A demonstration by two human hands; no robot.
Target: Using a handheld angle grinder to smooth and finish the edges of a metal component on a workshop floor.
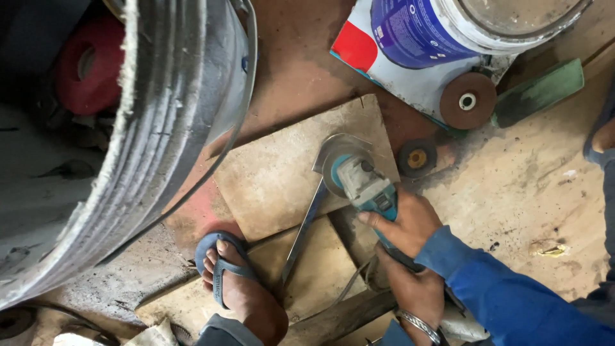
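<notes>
Floor: bare, dusty concrete, stained reddish toward the top.
Boards: a worn plywood sheet lies flat at the middle; a second board lies just below it.
Discs: a brown grinding disc and a smaller dark disc lie near each other.
Top right: a white bucket on its side on a flattened carton; a green scrap beside it.
Left: a big grey drum.

Teal angle grinder, gripped by right hand at the body, left hand on the rear handle; disc on thin flat metal strip across square stone tiles; sandalled foot near left; worn brown grinding discs far right
</notes>
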